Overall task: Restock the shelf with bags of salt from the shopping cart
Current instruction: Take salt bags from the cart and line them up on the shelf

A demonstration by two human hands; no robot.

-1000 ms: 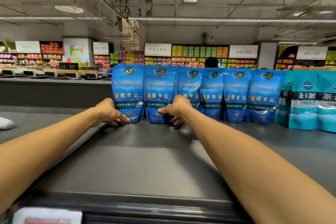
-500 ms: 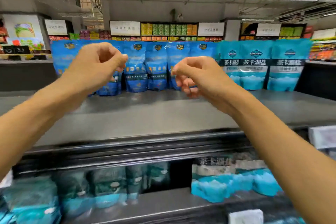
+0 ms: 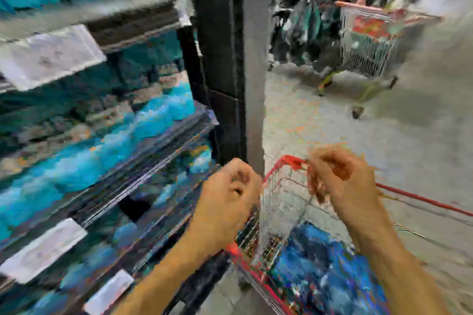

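The view is blurred by motion. A red-rimmed wire shopping cart [image 3: 281,202] stands at the lower right with blue bags of salt [image 3: 320,271] piled inside. My left hand [image 3: 227,199] hovers by the cart's near-left corner with fingers loosely curled and nothing in it. My right hand [image 3: 337,181] hangs above the cart's far rim, fingers loosely curled, holding nothing. The dark shelf unit [image 3: 143,169] fills the left side, its lower shelves carrying turquoise bags [image 3: 107,151].
A dark upright post [image 3: 238,64] ends the shelf unit next to the cart. A second wire cart [image 3: 368,41] stands far back on the right across the pale floor [image 3: 332,115]. White price labels [image 3: 48,56] hang on the shelf edges.
My head has turned down and to the right, from the top shelf's row of blue bags to the cart. Both hands have drawn back from the shelf and dropped over the cart, still holding nothing.
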